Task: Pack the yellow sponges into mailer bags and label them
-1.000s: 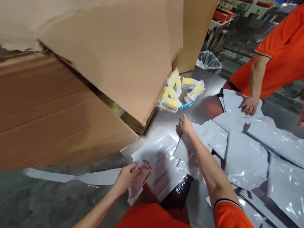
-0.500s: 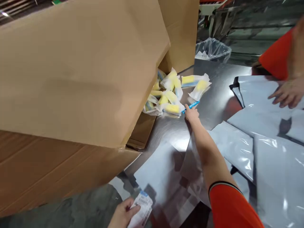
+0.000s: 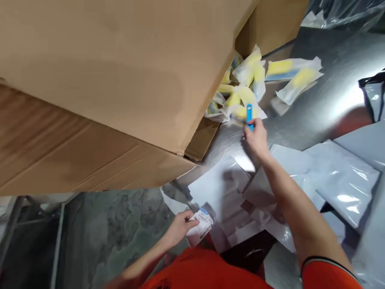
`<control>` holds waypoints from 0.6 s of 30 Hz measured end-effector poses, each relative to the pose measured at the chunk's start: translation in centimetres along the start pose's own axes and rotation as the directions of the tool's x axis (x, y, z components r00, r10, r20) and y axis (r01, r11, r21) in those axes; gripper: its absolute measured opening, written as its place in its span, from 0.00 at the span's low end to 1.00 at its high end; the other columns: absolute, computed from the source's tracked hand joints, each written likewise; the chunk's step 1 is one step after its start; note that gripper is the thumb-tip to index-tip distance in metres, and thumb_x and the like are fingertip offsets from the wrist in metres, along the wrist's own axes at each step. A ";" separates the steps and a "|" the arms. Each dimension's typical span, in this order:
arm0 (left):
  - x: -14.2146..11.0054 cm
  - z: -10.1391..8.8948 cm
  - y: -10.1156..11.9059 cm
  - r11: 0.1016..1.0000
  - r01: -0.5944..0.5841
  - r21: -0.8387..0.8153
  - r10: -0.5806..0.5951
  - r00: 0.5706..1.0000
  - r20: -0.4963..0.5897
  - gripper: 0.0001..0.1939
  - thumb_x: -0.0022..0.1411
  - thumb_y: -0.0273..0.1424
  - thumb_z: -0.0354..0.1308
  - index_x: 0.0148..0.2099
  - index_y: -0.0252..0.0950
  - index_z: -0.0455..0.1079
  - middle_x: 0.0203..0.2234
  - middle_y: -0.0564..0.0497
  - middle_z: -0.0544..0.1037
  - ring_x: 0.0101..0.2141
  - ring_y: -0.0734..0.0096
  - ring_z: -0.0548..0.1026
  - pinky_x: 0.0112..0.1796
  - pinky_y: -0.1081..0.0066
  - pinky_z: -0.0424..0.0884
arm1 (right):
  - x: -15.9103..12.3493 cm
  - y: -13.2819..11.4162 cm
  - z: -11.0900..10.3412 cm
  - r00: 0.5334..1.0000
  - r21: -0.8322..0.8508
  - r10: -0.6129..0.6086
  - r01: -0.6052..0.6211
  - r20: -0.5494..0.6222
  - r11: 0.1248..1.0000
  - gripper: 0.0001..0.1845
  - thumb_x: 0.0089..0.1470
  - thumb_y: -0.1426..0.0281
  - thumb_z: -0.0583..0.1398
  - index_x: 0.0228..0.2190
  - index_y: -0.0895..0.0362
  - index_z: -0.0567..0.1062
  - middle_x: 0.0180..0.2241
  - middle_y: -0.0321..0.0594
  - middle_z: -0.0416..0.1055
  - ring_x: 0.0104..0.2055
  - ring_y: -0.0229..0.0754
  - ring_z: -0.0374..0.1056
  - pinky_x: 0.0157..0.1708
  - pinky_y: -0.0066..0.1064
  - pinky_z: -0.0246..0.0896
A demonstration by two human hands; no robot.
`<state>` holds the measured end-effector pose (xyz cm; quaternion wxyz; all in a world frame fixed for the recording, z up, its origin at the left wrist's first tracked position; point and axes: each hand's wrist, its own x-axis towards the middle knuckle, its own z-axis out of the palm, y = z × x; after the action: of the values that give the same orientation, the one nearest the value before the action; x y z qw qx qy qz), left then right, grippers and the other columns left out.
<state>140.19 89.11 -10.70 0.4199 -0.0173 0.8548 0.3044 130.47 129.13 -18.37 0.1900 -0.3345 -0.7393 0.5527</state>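
My right hand (image 3: 255,138) is stretched forward over the shiny metal table (image 3: 325,108), its fingers closed on a small blue tool (image 3: 249,114) that stands upright. Just beyond it lies a heap of yellow items in clear wrappers (image 3: 249,86), spilling from under a big cardboard box (image 3: 120,76). My left hand (image 3: 179,226) is low near my body and grips a small packet with a printed barcode label (image 3: 201,226). Grey plastic mailer bags (image 3: 339,180) lie under and to the right of my right forearm.
The tilted cardboard box and its flaps fill the left and top of the view. A grey floor (image 3: 120,228) shows beneath the table edge at lower left. A black bag edge (image 3: 371,88) sits at the far right. Clear plastic (image 3: 339,12) lies at the top right.
My right hand has taken hold of the blue tool and lifted it upright, drawing back a little. The view dropped lower. The other person's hand has left the picture.
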 end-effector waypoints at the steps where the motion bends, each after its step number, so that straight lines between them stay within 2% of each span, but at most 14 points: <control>1: -0.3 0.1 -0.1 1.000 -0.003 -0.018 0.003 1.000 -0.005 0.21 0.46 0.45 0.61 0.22 0.39 0.53 0.19 0.58 0.57 0.25 0.74 0.57 0.27 0.72 0.54 | -2.2 -0.8 2.7 0.989 0.107 0.058 -0.073 0.134 0.992 0.18 0.61 0.71 0.51 0.52 0.60 0.66 0.34 0.41 0.73 0.28 0.38 0.70 0.32 0.32 0.69; 2: -0.7 0.2 -0.1 0.999 -0.005 -0.036 0.004 1.000 -0.012 0.20 0.45 0.44 0.61 0.22 0.39 0.53 0.19 0.58 0.57 0.25 0.74 0.57 0.27 0.72 0.54 | -4.3 -1.3 5.4 0.964 0.136 0.128 -0.162 0.231 0.977 0.20 0.60 0.71 0.52 0.54 0.60 0.65 0.34 0.40 0.73 0.27 0.39 0.70 0.32 0.34 0.70; 3: -1.2 0.3 -0.2 0.999 -0.003 -0.051 0.003 1.000 -0.019 0.20 0.45 0.44 0.60 0.22 0.39 0.53 0.19 0.58 0.57 0.25 0.74 0.57 0.27 0.73 0.54 | -6.2 -1.7 7.9 0.946 0.140 0.155 -0.201 0.285 0.970 0.22 0.60 0.70 0.52 0.55 0.60 0.64 0.36 0.42 0.74 0.30 0.41 0.72 0.35 0.37 0.72; 5: -2.1 0.2 -0.5 0.998 0.001 -0.062 -0.003 1.000 -0.027 0.20 0.44 0.44 0.60 0.22 0.39 0.54 0.19 0.59 0.58 0.25 0.75 0.57 0.27 0.73 0.53 | -9.4 -1.8 11.5 0.944 0.097 0.129 -0.165 0.304 0.981 0.27 0.58 0.69 0.55 0.58 0.61 0.62 0.46 0.51 0.74 0.44 0.48 0.74 0.47 0.45 0.71; 7: -3.1 0.0 -0.9 0.998 0.004 -0.063 -0.007 0.999 -0.039 0.20 0.44 0.46 0.60 0.22 0.39 0.55 0.19 0.58 0.58 0.25 0.75 0.57 0.27 0.73 0.53 | -11.0 -1.2 12.5 0.960 0.039 -0.006 -0.006 0.279 0.999 0.31 0.57 0.66 0.57 0.60 0.62 0.61 0.57 0.58 0.67 0.59 0.54 0.66 0.58 0.51 0.62; 8: -3.6 -0.1 -1.3 0.998 0.002 -0.064 -0.005 0.999 -0.049 0.20 0.43 0.46 0.59 0.22 0.39 0.56 0.19 0.58 0.59 0.24 0.74 0.58 0.27 0.73 0.53 | -11.3 -0.7 12.0 0.957 0.003 -0.081 0.084 0.277 0.996 0.32 0.58 0.65 0.57 0.61 0.62 0.61 0.60 0.60 0.63 0.63 0.56 0.61 0.62 0.52 0.58; 10: -4.5 -0.4 -2.1 0.998 -0.013 -0.061 0.008 0.997 -0.079 0.19 0.44 0.47 0.58 0.22 0.39 0.57 0.19 0.58 0.59 0.25 0.73 0.59 0.27 0.73 0.55 | -11.2 0.5 8.8 0.943 -0.093 -0.205 0.236 0.264 0.967 0.32 0.60 0.64 0.56 0.62 0.63 0.61 0.64 0.61 0.58 0.68 0.56 0.54 0.65 0.52 0.53; 12: -5.1 -0.7 -3.0 0.999 -0.041 -0.033 0.037 0.994 -0.103 0.19 0.45 0.48 0.57 0.22 0.39 0.57 0.19 0.58 0.59 0.25 0.73 0.59 0.27 0.73 0.55 | -11.0 1.5 3.5 0.938 -0.229 -0.282 0.325 0.200 0.918 0.31 0.61 0.64 0.54 0.63 0.62 0.60 0.65 0.60 0.56 0.69 0.56 0.51 0.66 0.53 0.51; 14: -5.4 -0.7 -4.0 0.997 -0.074 0.000 0.074 0.992 -0.099 0.20 0.46 0.50 0.56 0.22 0.39 0.57 0.18 0.58 0.59 0.24 0.72 0.59 0.27 0.73 0.56 | -12.0 2.0 -2.4 0.937 -0.391 -0.324 0.348 0.129 0.852 0.32 0.63 0.63 0.54 0.65 0.61 0.59 0.67 0.59 0.53 0.70 0.56 0.49 0.66 0.54 0.48; 16: -5.5 -0.5 -4.9 0.993 -0.111 0.026 0.113 0.991 -0.075 0.21 0.46 0.52 0.55 0.22 0.40 0.57 0.18 0.57 0.59 0.24 0.71 0.60 0.27 0.73 0.57 | -14.7 2.1 -7.2 0.939 -0.558 -0.305 0.339 0.158 0.757 0.35 0.62 0.60 0.56 0.66 0.59 0.58 0.69 0.57 0.49 0.71 0.60 0.45 0.67 0.58 0.44; 18: -5.7 0.0 -5.7 0.988 -0.145 0.052 0.148 0.987 -0.060 0.22 0.45 0.54 0.53 0.21 0.40 0.57 0.18 0.57 0.60 0.24 0.70 0.61 0.26 0.72 0.58 | -18.5 2.4 -10.1 0.940 -0.693 -0.184 0.338 0.289 0.637 0.40 0.59 0.55 0.61 0.66 0.57 0.59 0.70 0.56 0.48 0.72 0.66 0.40 0.66 0.64 0.39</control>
<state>145.46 83.17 -9.45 0.3694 0.0459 0.8736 0.3134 150.73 123.39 -15.77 0.0463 -0.2169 -0.9532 0.2056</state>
